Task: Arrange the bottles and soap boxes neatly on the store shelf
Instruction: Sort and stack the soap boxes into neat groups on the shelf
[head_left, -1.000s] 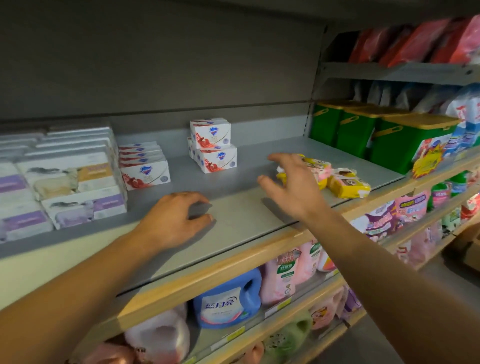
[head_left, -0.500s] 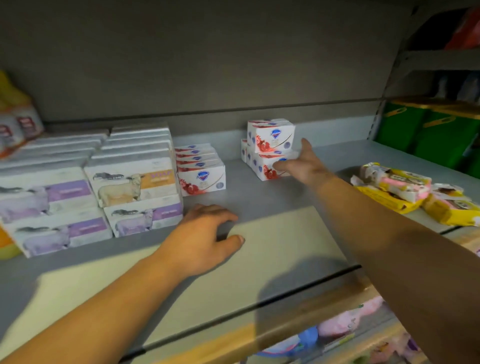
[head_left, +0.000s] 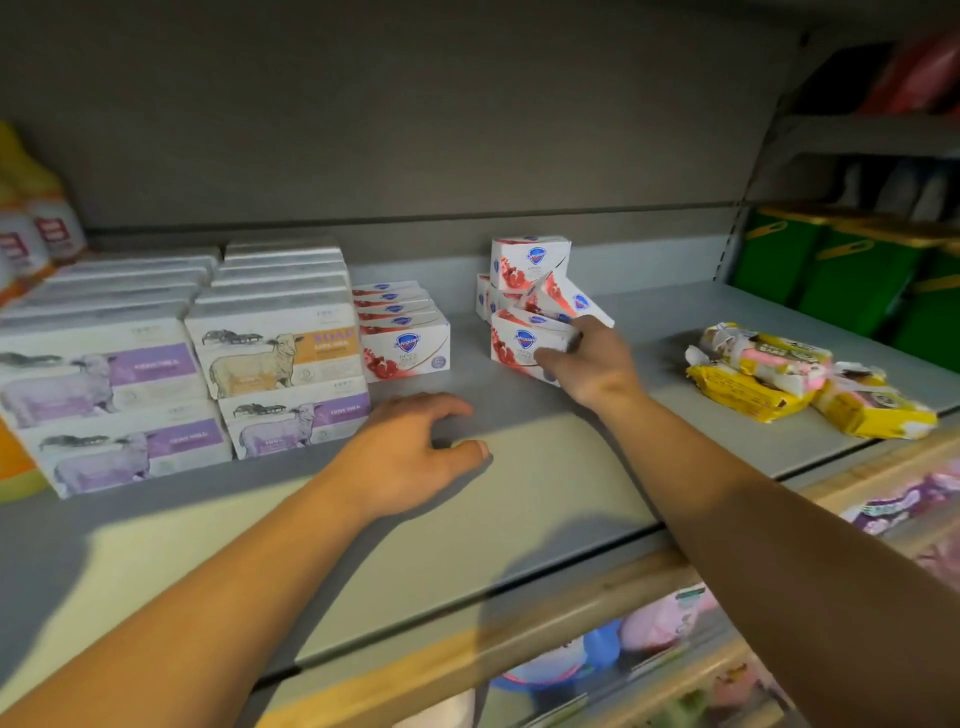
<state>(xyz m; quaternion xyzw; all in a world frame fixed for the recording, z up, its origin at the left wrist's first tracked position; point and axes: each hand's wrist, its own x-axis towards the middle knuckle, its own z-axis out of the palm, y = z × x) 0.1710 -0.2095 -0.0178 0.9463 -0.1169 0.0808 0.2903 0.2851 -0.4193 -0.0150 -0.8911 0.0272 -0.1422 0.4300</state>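
A loose pile of white-and-red soap boxes (head_left: 527, 270) stands mid-shelf near the back wall. My right hand (head_left: 584, 364) grips the front box of that pile (head_left: 522, 343), fingers curled round its right end; another box behind it lies tilted. A neat row of the same red soap boxes (head_left: 405, 348) stands to the left. Stacks of sheep-print soap boxes (head_left: 280, 358) fill the left part of the grey shelf (head_left: 519, 509). My left hand (head_left: 415, 457) rests on the shelf in front of them, fingers loosely bent, holding nothing. Orange bottles (head_left: 36, 223) stand at far left.
Yellow and pink wrapped soap packs (head_left: 779, 379) lie in a heap at the shelf's right. Green bins (head_left: 841, 270) fill the neighbouring bay. The shelf's wooden front lip (head_left: 545, 613) runs below my arms, with detergent bottles on the lower shelf.
My right hand swung from the yellow packs to the red soap pile and took hold of the front box; one box has tipped. The left hand stays resting on the shelf.
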